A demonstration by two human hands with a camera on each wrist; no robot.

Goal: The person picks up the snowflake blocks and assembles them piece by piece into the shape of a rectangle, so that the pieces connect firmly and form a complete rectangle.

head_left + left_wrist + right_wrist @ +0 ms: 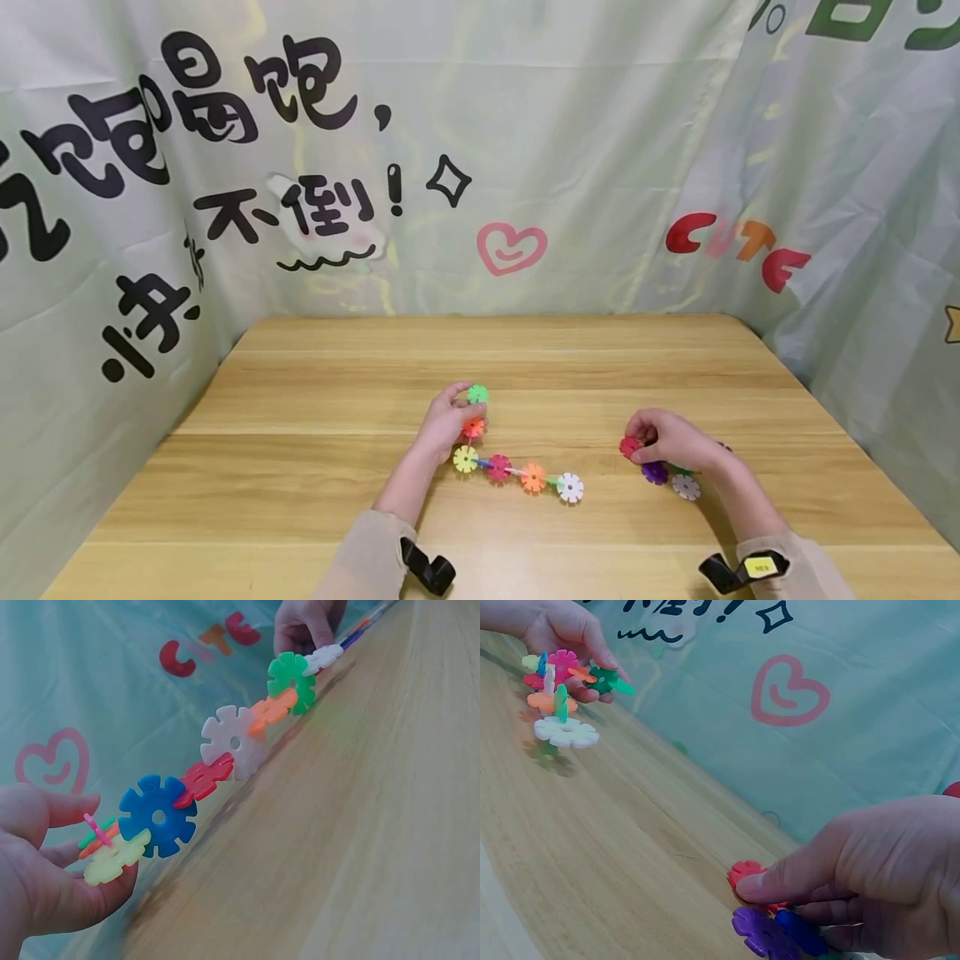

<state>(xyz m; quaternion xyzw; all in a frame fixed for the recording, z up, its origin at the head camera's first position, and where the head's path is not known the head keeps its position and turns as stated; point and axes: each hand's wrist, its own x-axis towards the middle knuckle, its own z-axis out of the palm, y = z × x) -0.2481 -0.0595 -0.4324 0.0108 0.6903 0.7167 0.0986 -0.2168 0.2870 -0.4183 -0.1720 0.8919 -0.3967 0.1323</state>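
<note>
Discs with notched rims, linked into a bent chain (499, 468), lie at the near middle of the table (420, 354). Gripping the chain's far end is the left hand (450, 423), thumb and fingers about the green disc (477, 394) and the orange-red disc (473, 427) next to it; exactly which piece the fingertips press is hard to make out. From there the chain turns at the yellow disc (465, 459) and runs right to a white disc (570, 487). Some links face the head camera edge-on as thin slivers; the left wrist view shows one of them broadside, a blue disc (158, 817). That same view makes the row seem to run on to the other hand, whereas the head view shows bare wood between. Well apart, the right hand (677, 437) pinches a red disc (630, 447); a purple disc (655, 473) and a pale disc (686, 487) sit just below, a green piece (681, 469) largely covered by the palm. Only the right wrist view clearly brings out a dark blue disc (802, 932) there, its lower pieces cut by the bottom edge. Beige sleeves (367, 560) leave the head view below; behind hangs a printed cloth (585, 150), its lettering cropped at the left.
</note>
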